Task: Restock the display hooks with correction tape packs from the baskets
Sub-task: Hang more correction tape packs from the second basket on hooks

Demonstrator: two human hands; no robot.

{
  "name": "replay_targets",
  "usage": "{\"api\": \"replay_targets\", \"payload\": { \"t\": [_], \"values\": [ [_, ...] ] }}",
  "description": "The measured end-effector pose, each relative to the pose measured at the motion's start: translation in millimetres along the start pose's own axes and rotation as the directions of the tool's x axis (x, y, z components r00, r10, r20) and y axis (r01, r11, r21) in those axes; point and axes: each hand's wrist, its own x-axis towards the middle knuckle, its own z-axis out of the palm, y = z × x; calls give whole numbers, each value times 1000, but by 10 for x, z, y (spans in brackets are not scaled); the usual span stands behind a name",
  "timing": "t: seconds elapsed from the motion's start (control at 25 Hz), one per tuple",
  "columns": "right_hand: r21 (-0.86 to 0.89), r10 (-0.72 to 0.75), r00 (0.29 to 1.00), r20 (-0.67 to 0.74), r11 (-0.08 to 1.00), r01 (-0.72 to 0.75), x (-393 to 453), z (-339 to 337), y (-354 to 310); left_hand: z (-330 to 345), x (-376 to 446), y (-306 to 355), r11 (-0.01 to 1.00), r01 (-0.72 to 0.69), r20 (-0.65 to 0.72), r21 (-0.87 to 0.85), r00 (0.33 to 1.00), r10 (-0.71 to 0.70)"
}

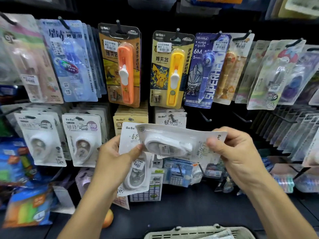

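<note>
Head view: my left hand (114,152) pinches a white carded correction tape pack (133,163) by its upper part, thumb on the front, fingers behind; this upright pack hangs down from that grip, its white oval tape blister at the lower end. My right hand (231,147) grips a second white correction tape pack (174,142) turned sideways, thumb on the front of its card at the right end, fingers curled behind. The sideways pack lies across the top of the upright one, overlapping it, and both are held in front of the display wall, below the middle hooks.

Behind them, a dark display hook (171,117) carries more white packs of the same brand. To its right two bare black hooks (205,117) stick out. Left of the hands hang two rows of white oval tape packs (82,142), several deep. Upper row: an orange clip pusher on a brown card (125,66), a yellow clip pusher on a yellow cartoon card (170,69), a blue pen-shaped tape on a purple card (207,69), and a pale blue carded tape (69,61) further left.

At the bottom edge, the rim of a beige plastic basket (193,232) shows, just below my forearms. Its contents are cut off; I cannot tell what is inside
</note>
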Motion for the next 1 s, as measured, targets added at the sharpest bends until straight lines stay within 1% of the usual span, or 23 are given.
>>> {"api": "replay_targets", "payload": {
  "t": [0.04,0.16,0.2,0.24,0.28,0.32,0.36,0.4,0.44,0.48,0.52,0.56,0.6,0.64,0.68,0.72,0.76,0.8,0.84,0.88,0.92,0.96,1.0],
  "values": [
    [-54,-17,999,41,998,19,67,-6,-70,19,-21,-2,1000,-17,8,21,1000,16],
    [-114,-72,996,49,991,77,207,-57,-244,10,-7,-15,999,-36,-24,10,999,36],
    [-143,-52,995,81,988,63,225,-56,-296,-5,13,-15,999,-36,-43,1,998,36],
    [-198,3,990,142,980,25,236,-21,-320,-14,29,-15,1000,-18,-41,-21,999,17],
    [-276,80,975,210,961,-19,242,56,-315,-21,35,-20,997,21,5,-72,1000,-21],
    [-368,138,959,246,929,-39,254,163,-277,-7,29,-22,986,81,103,-144,992,-66],
    [-459,157,961,228,888,-36,274,282,-220,12,13,-22,966,149,235,-212,967,-98],
    [-528,129,976,174,849,-18,302,404,-151,27,-5,-15,947,204,360,-248,927,-105],
    [-576,77,992,98,818,-7,328,523,-97,36,-23,-16,936,238,452,-261,886,-99],
    [-601,10,1000,18,800,3,358,612,-59,39,-31,-22,928,257,510,-271,856,-88],
    [-602,-56,997,-55,798,12,374,672,-39,45,-31,-41,924,254,537,-286,841,-65],
    [-586,-106,987,-117,810,17,377,693,-18,58,-29,-55,925,227,522,-305,852,-38],
    [-541,-110,979,-171,841,0,352,680,8,67,-25,-61,928,186,466,-324,885,-15],
    [-451,-48,976,-214,891,-55,293,661,45,75,-14,-59,928,144,383,-343,924,-1],
    [-320,76,971,-225,936,-147,213,661,97,67,8,-55,927,102,293,-362,956,10],
    [-187,221,960,-170,950,-252,116,683,172,56,25,-51,925,67,218,-375,976,18],
    [-83,326,942,-83,939,-333,13,722,262,38,39,-54,926,43,172,-375,985,24],
    [-3,368,929,-39,930,-369,-65,754,365,30,48,-62,929,37,153,-369,988,22],
    [66,367,928,-65,929,-363,-113,778,444,34,52,-73,930,48,149,-365,989,7],
    [108,343,930,-135,938,-330,-132,783,497,50,48,-81,926,65,152,-371,988,-8],
    [114,312,927,-208,949,-294,-129,771,512,68,32,-86,924,71,157,-375,988,-12],
    [106,288,926,-246,957,-269,-119,752,498,87,9,-84,929,49,154,-366,988,8],
    [103,273,930,-247,962,-255,-113,735,477,105,-12,-76,939,8,146,-345,988,45]
  ]
}}
